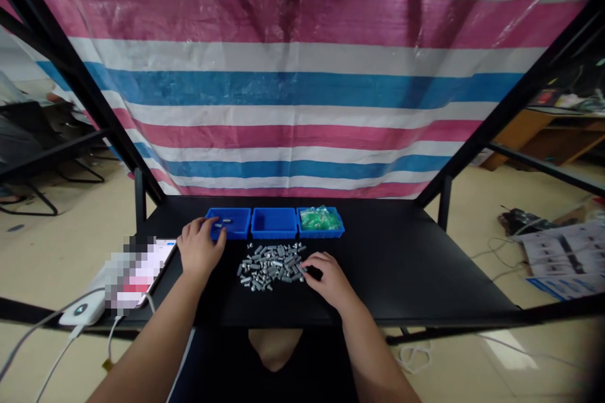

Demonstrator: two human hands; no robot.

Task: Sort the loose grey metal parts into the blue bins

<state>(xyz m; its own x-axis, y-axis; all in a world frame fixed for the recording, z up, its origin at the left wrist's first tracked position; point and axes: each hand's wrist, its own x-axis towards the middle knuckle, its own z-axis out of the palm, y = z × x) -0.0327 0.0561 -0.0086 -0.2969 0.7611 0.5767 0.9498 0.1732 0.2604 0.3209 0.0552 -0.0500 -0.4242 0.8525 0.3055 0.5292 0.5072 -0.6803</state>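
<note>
A pile of small grey metal pieces (271,267), some cylinder-shaped and some like screws, lies on the black table. At the pile's right edge is my right hand (326,274), its thumb and forefinger closed in a pinch on a small piece I cannot make out. My left hand (201,245) rests at the near left corner of the left blue bin (239,232), fingers apart, the fingertips over its rim. A few small grey pieces (227,220) lie inside that bin.
A middle blue bin (274,235) adjoins a right blue bin (326,233) holding green-and-clear plastic packets (320,218). A phone (146,271) and a white power bank (82,310) with cables lie at left. A striped sheet (293,88) hangs behind the black table (401,264).
</note>
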